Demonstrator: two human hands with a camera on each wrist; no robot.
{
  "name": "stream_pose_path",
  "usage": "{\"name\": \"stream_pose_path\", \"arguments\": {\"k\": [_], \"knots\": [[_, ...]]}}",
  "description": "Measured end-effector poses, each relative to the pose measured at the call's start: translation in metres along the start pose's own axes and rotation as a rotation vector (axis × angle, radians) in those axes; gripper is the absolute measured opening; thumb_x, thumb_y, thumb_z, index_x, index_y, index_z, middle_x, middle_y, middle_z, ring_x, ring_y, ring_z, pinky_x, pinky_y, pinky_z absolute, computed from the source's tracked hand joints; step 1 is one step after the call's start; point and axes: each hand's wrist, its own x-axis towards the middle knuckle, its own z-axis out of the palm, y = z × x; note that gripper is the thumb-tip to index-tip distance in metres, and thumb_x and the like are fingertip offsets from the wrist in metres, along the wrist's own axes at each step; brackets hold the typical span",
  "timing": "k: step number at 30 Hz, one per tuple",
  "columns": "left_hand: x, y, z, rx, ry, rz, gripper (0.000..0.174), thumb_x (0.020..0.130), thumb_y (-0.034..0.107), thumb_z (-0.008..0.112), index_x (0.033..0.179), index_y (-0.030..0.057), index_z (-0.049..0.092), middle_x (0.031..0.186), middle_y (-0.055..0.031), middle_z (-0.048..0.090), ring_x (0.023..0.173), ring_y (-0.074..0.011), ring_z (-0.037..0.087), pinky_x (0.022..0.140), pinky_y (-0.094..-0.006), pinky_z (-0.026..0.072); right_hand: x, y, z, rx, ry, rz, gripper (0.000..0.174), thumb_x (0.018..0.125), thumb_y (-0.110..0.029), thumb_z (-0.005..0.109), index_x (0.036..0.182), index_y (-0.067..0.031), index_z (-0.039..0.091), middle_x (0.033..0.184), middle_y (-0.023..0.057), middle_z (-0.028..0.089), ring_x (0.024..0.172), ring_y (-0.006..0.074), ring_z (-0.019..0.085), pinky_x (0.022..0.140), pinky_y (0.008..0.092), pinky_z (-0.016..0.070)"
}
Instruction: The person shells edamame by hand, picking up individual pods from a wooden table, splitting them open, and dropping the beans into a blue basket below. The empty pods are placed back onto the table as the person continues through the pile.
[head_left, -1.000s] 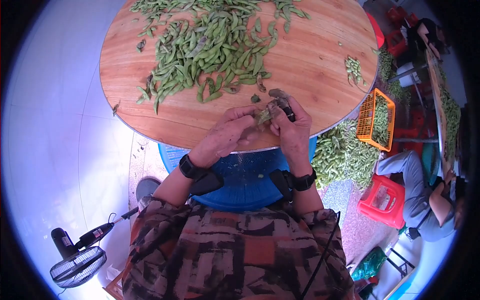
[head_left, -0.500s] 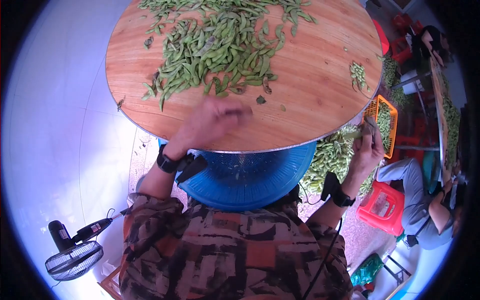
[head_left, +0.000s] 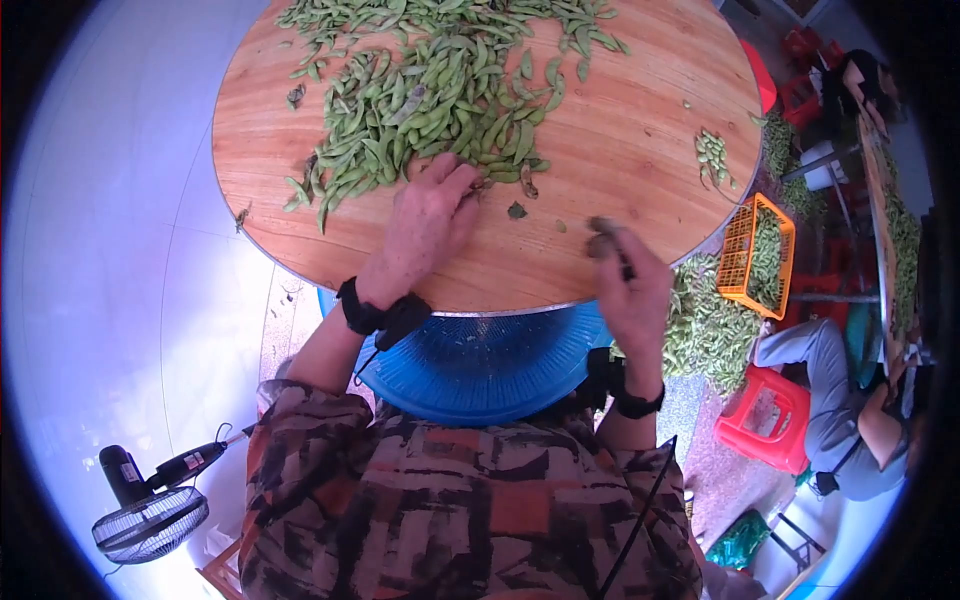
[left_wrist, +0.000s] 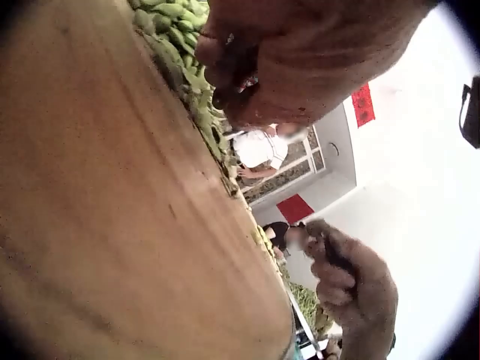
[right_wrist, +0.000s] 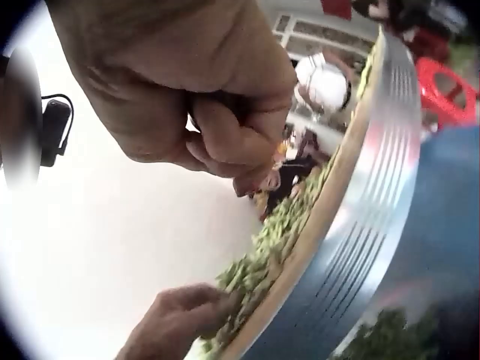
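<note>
My left hand [head_left: 425,222] reaches to the near edge of a heap of green soybean pods [head_left: 440,95] on the round wooden table [head_left: 610,140]. Its fingers bend down among the closest pods, beside a browned one, and the fingertips are hidden; I cannot tell whether they pinch a pod. Over the table's right front part, my right hand [head_left: 637,300] grips a small dark object [head_left: 600,238] with a dull grey-brown end. That object also shows in the left wrist view, between the curled fingers of the right hand [left_wrist: 360,285].
A blue basin [head_left: 480,370] stands under the table's front edge. To the right, loose pods [head_left: 705,325] cover the floor beside an orange crate [head_left: 735,255] and a red stool [head_left: 765,415]. Shelled beans [head_left: 712,155] lie near the right rim. A person sits at far right.
My right hand swung out right over the floor pods, then came back over the table with its dark object. My left hand parted from it and moved forward-left to the heap.
</note>
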Motion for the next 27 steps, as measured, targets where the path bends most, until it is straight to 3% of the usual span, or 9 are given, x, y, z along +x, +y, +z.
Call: {"name": "stream_pose_path", "arguments": {"k": [3,5,7,9,11,17,22,25,27], "knots": [[-0.009,0.024,-0.004,-0.219,-0.03,0.0,0.021,0.076,-0.001,0.061,0.096,0.0002,0.059,0.094,-0.0164,0.057,0.079,-0.0341,0.059,0.068,-0.0399,0.0484,0.004,-0.004,0.027,0.165,-0.209,0.127,0.02,0.092,-0.006,0.053,0.105,0.0006,0.066,0.074,0.0043,0.063,0.067,0.0088,0.056,0.06,0.0245,0.0456],[-0.016,0.035,-0.007,-0.399,-0.272,-0.138,0.02,0.077,-0.004,0.061,0.096,-0.0003,0.057,0.09,-0.012,0.059,0.079,-0.0233,0.061,0.068,-0.0331,0.0493,0.008,-0.005,0.034,0.243,-0.318,0.208,0.019,0.092,-0.008,0.053,0.103,0.0002,0.066,0.069,0.001,0.059,0.062,0.0063,0.05,0.054,0.0234,0.0419],[-0.022,0.032,0.003,-0.541,-0.238,-0.174,0.017,0.079,-0.005,0.061,0.095,0.0,0.057,0.087,-0.0079,0.059,0.079,-0.0181,0.06,0.068,-0.0297,0.0491,0.008,-0.007,0.036,0.51,-0.348,0.467,0.018,0.094,-0.011,0.052,0.097,-0.0009,0.066,0.064,-0.0052,0.049,0.057,0.0022,0.04,0.048,0.0212,0.0322],[-0.026,0.03,0.014,-0.683,-0.2,-0.209,0.015,0.081,-0.006,0.062,0.094,0.0004,0.057,0.084,-0.0038,0.059,0.079,-0.0129,0.059,0.068,-0.0263,0.0488,0.006,-0.001,0.035,0.534,-0.347,0.455,0.017,0.095,-0.011,0.052,0.095,-0.0017,0.066,0.063,-0.007,0.046,0.057,0.0012,0.039,0.048,0.02,0.0304],[-0.027,0.03,0.022,-1.103,-0.114,-0.377,0.013,0.084,-0.005,0.064,0.093,0.0015,0.058,0.085,0.0014,0.061,0.078,-0.0072,0.057,0.066,-0.0225,0.0486,0.003,0.0,0.034,0.559,-0.348,0.441,0.016,0.095,-0.01,0.051,0.092,-0.0025,0.065,0.062,-0.0087,0.042,0.056,0.0002,0.037,0.047,0.0188,0.0285],[-0.026,0.028,0.01,-0.997,-0.323,-0.656,0.012,0.083,0.003,0.069,0.094,0.0032,0.065,0.079,0.001,0.063,0.066,-0.0037,0.055,0.056,-0.0187,0.0433,-0.001,0.003,0.033,0.432,-0.371,0.219,0.015,0.091,-0.003,0.052,0.1,0.0026,0.062,0.073,-0.0005,0.049,0.064,0.0059,0.043,0.055,0.0225,0.037],[-0.027,0.032,0.006,-0.923,-0.315,-0.668,0.01,0.083,0.007,0.071,0.09,0.0033,0.067,0.073,0.0025,0.063,0.061,-0.0032,0.052,0.053,-0.0185,0.0404,0.0,-0.002,0.03,0.315,-0.399,0.02,0.028,0.087,0.002,0.051,0.113,0.0047,0.059,0.081,0.0072,0.05,0.076,0.0128,0.048,0.067,0.0262,0.0411],[-0.03,0.03,0.005,-0.943,-0.349,-0.659,0.009,0.083,0.007,0.071,0.089,0.0041,0.066,0.074,0.0021,0.063,0.061,-0.0037,0.052,0.053,-0.0191,0.04,0.001,0.004,0.029,0.298,-0.404,-0.06,0.029,0.087,0.002,0.051,0.115,0.004,0.059,0.081,0.0044,0.05,0.071,0.0114,0.047,0.063,0.0245,0.0402],[-0.034,0.027,0.009,-1.015,-0.406,-0.687,0.008,0.083,0.007,0.071,0.089,0.0048,0.065,0.076,0.0013,0.063,0.062,-0.0045,0.053,0.053,-0.0197,0.0402,0.0,0.0,0.024,0.409,-0.446,0.091,0.028,0.088,0.001,0.052,0.115,0.0034,0.059,0.079,0.0028,0.05,0.067,0.0102,0.046,0.06,0.0232,0.039]]}}
